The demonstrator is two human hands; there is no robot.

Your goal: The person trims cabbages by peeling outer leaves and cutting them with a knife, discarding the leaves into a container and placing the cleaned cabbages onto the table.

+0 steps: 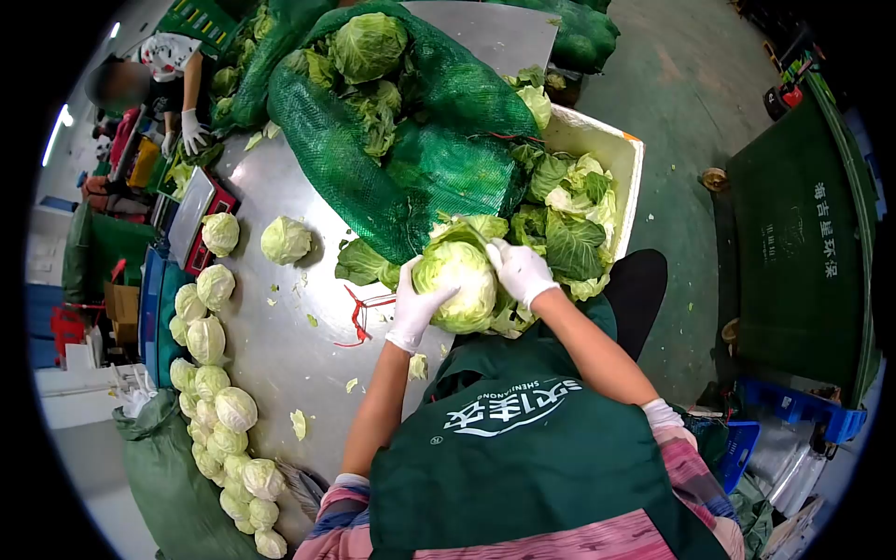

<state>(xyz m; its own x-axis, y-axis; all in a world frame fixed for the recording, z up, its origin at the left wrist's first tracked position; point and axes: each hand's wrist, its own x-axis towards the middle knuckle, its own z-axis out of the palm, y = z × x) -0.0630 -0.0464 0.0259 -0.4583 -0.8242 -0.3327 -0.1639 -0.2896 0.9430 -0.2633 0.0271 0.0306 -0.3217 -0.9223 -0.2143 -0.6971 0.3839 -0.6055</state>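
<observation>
A pale green cabbage [459, 285] is between my two white-gloved hands at the table's near edge. My left hand [417, 306] cups its left side, thumb across the front. My right hand [521, 271] is closed on a loosened outer leaf [478, 227] at the cabbage's upper right; the fingertips are partly hidden by the leaf. Just beyond lies an open green mesh sack [448, 173], with more cabbages [369, 47] inside. To the right, a white foam box [633, 187] holds loose cabbage leaves [574, 245].
Trimmed cabbages [224, 411] line the metal table's left side, near a red scale [219, 201]. Red ties [359, 315] and leaf scraps lie on the tabletop [308, 364]. A large green bin [793, 224] stands at right. Another person's gloved hand [193, 133] is at the upper left.
</observation>
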